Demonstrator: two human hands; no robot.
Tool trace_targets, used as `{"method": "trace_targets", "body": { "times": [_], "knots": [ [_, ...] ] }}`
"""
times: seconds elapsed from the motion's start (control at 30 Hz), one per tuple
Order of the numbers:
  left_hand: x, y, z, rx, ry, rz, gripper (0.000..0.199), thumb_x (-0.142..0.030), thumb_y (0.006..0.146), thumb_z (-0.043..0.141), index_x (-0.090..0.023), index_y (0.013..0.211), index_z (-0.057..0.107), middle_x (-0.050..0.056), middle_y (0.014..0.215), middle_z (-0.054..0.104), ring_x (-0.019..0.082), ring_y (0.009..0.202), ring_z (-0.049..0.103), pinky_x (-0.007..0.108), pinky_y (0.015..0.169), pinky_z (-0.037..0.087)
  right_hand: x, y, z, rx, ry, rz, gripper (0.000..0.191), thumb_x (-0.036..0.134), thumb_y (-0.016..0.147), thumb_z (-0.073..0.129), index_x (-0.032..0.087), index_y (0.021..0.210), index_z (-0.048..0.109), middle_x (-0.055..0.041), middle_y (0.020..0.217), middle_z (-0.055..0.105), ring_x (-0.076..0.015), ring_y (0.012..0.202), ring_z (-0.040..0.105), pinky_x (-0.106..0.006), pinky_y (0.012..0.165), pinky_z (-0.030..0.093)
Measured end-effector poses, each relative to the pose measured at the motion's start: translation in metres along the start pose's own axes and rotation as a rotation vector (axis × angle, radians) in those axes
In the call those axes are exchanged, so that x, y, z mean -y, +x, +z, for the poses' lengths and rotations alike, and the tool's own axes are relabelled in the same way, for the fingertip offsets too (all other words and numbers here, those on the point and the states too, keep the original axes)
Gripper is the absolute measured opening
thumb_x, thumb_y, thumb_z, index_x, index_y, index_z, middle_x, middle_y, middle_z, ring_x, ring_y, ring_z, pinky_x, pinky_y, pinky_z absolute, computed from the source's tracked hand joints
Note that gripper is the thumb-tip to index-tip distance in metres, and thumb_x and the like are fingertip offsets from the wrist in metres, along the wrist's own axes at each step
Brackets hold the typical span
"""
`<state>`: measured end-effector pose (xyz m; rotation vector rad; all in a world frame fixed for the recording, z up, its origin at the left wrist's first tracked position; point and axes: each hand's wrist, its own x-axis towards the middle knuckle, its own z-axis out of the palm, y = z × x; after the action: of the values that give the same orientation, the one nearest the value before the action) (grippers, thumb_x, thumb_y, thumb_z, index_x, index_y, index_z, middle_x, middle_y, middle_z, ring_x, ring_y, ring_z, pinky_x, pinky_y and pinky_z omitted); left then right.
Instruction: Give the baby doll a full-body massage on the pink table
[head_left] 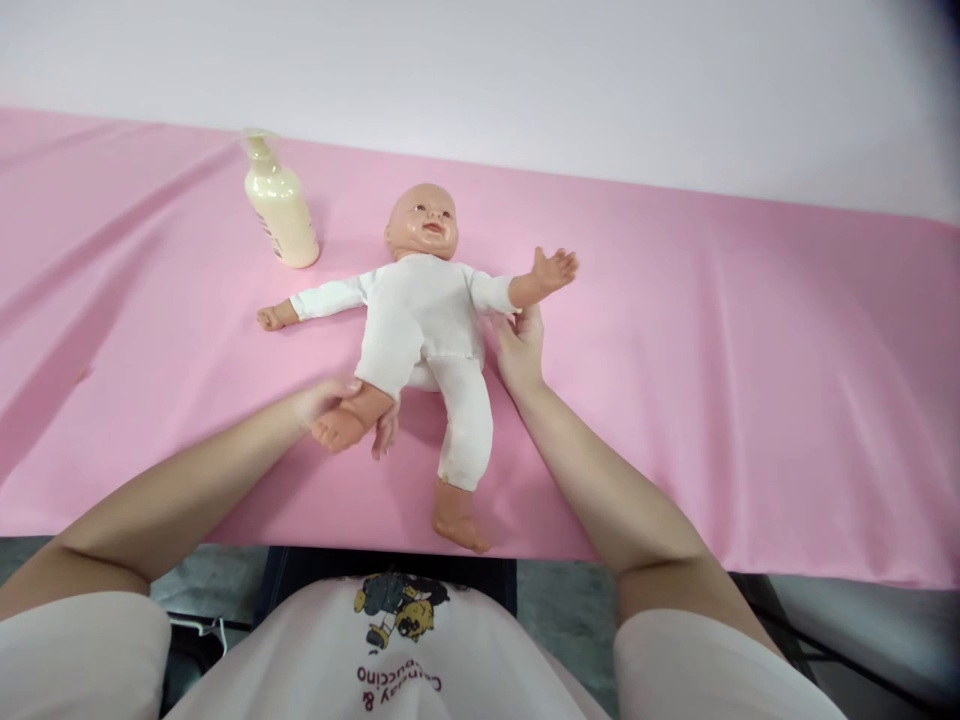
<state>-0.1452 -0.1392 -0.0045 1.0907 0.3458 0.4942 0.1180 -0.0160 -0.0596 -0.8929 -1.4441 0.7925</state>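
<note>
Holding the raised leg [367, 405] of the doll [439, 300] from below, our left hand [324, 398] is wrapped about it, thumb on one side and fingers showing underneath. Our right hand [523, 350] is at the doll's opposite side, tucked below the sleeved arm; its fingertips are partly hidden, so we cannot tell whether it grasps the cloth or merely props the body. The doll lies face up on the pink-covered bench [675, 400], feet toward us. To do this well, we would judge it best to carry the leg near the ankle, avoid twisting it, and let the right hand steady the trunk against rolling. The body looks like soft stuffed fabric, white and matt, while the head [424, 220] and limb ends seem smooth moulded plastic, faintly glossy. Beyond the doll's outstretched arm, to the left of its head, stands a round-shouldered bottle [283, 215], cream-coloured and shiny, with a pump top. On both sides of the doll the cover [787, 450] looks satiny, rippling in shallow folds.
</note>
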Motion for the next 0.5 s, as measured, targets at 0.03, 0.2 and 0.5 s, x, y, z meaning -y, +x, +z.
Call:
{"method": "trace_targets", "body": {
  "times": [0.03, 0.2, 0.5],
  "knots": [
    [0.000, 0.001, -0.002, -0.071, -0.002, 0.033, 0.058, -0.076, 0.073, 0.054, -0.018, 0.069, 0.061, 0.012, 0.058, 0.067, 0.028, 0.060, 0.065, 0.044, 0.075, 0.053, 0.001, -0.001, 0.000, 0.031, -0.028, -0.027, 0.038, 0.046, 0.090, 0.064, 0.027, 0.122, 0.059, -0.0053, 0.119, 0.065, -0.0198, 0.112, 0.062, -0.040, 0.100, 0.054],
    [0.005, 0.004, -0.015, -0.278, -0.028, 0.106, 0.058, -0.074, 0.076, 0.047, -0.019, 0.059, 0.054, 0.007, 0.053, 0.058, 0.023, 0.050, 0.060, 0.039, 0.063, 0.050, 0.007, -0.002, -0.002, 0.148, -0.171, -0.213, 0.034, 0.042, 0.091, 0.063, 0.029, 0.122, 0.062, -0.0063, 0.130, 0.062, -0.0237, 0.123, 0.057, -0.044, 0.100, 0.053],
    [0.019, 0.000, -0.030, -0.341, -0.024, 0.003, 0.056, -0.073, 0.080, 0.041, -0.019, 0.069, 0.053, 0.007, 0.057, 0.058, 0.025, 0.061, 0.062, 0.038, 0.068, 0.048, 0.007, -0.002, -0.004, 0.203, -0.338, -0.326, 0.033, 0.027, 0.092, 0.058, 0.034, 0.123, 0.065, -0.0041, 0.131, 0.061, -0.0242, 0.126, 0.055, -0.052, 0.111, 0.045]
  ]
}}
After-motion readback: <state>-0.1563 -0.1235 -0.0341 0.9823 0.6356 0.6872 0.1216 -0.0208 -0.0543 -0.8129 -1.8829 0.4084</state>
